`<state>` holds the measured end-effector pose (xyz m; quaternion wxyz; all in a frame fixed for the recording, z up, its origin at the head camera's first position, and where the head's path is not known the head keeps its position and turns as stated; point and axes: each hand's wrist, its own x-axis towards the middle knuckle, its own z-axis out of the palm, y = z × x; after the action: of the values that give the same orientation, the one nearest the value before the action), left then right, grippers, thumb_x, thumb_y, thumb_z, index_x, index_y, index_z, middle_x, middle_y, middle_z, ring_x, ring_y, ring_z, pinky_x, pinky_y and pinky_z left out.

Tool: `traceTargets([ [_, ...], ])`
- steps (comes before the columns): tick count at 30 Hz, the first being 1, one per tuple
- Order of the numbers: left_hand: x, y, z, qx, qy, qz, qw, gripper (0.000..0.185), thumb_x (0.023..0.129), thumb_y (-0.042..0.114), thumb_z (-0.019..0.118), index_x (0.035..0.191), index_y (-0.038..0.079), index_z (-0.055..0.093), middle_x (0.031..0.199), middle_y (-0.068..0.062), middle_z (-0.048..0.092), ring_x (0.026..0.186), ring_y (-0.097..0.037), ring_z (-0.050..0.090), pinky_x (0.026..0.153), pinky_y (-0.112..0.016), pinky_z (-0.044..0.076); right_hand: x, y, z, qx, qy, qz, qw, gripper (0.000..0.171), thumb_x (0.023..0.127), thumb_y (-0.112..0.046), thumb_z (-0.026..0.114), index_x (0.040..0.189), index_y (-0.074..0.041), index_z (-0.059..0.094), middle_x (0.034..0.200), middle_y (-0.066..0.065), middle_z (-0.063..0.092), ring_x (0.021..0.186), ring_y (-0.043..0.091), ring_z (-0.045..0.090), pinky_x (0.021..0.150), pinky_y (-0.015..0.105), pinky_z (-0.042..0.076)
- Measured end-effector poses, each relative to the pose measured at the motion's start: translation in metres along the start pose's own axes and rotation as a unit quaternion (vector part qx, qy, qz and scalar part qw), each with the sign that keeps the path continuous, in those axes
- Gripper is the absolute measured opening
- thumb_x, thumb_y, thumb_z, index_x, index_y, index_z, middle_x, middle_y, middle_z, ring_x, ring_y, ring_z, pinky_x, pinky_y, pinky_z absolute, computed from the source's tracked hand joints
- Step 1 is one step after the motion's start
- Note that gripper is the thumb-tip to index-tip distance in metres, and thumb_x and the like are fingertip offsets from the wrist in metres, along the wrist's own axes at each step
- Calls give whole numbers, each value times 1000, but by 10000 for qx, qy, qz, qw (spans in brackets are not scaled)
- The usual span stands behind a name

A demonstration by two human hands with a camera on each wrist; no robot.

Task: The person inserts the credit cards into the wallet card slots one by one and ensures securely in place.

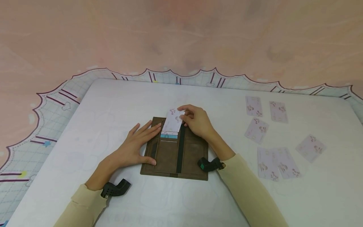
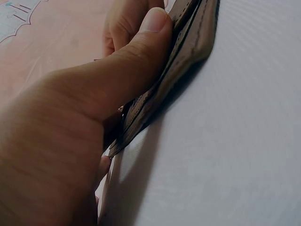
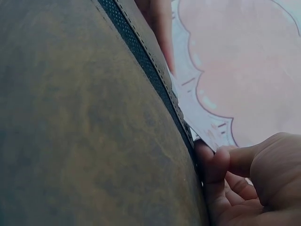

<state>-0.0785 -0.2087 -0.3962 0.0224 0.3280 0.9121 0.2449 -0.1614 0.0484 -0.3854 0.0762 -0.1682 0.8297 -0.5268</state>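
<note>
Left hand [image 1: 136, 145] lies flat, fingers straight, pressing the left panel of the open brown wallet [image 1: 193, 154] down against the white tabletop [image 1: 119, 101]; its thumb rests along the wallet's near-left edge. Right hand [image 1: 197, 121] pinches a pale printed card [image 1: 172, 121] by its upper right corner, the card's lower edge already entered in the top slot of the left panel, above a card with a teal band [image 1: 169, 136]. Judged step: card insertion, partly done. Next move calls for a straight push down along the slot while the left hand keeps the panel flat. Six similar cards [image 1: 279, 164] lie loose to the right, well apart from the wallet.
</note>
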Motion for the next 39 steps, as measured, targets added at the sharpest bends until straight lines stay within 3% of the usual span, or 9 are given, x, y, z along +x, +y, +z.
traceTargets([
  [12, 1, 0, -1, -46, -49, -28, 10000, 109, 65, 51, 83, 150, 7, 30, 155, -8, 28, 144, -33, 11, 111, -56, 1, -1, -5, 5, -507, -17, 77, 9987, 27, 96, -7, 58, 121, -10, 63, 84, 3, 60, 67, 16, 57, 59, 28, 47],
  [19, 0, -1, -2, -26, -8, 20, 10000, 110, 65, 50, 83, 150, 7, 30, 155, -8, 28, 144, -33, 12, 111, -57, 2, 2, -7, 10, -710, -139, -140, 9973, 27, 97, -7, 54, 123, -9, 63, 85, 4, 60, 72, 17, 54, 65, 29, 46],
  [28, 0, 1, -2, -93, -40, -35, 9999, 109, 65, 51, 82, 150, 7, 30, 155, -8, 28, 144, -32, 11, 111, -57, 1, 0, -6, 13, -1043, -348, -178, 9938, 30, 98, -6, 51, 125, -11, 62, 116, 7, 62, 96, 19, 57, 88, 35, 47],
  [39, -1, 3, -3, -80, 4, -33, 10000, 108, 65, 49, 83, 150, 7, 30, 154, -9, 29, 144, -33, 11, 111, -57, 2, -4, -8, 14, -1147, -423, -331, 9920, 31, 97, -9, 54, 128, -10, 58, 102, 6, 62, 84, 19, 54, 75, 33, 47],
])
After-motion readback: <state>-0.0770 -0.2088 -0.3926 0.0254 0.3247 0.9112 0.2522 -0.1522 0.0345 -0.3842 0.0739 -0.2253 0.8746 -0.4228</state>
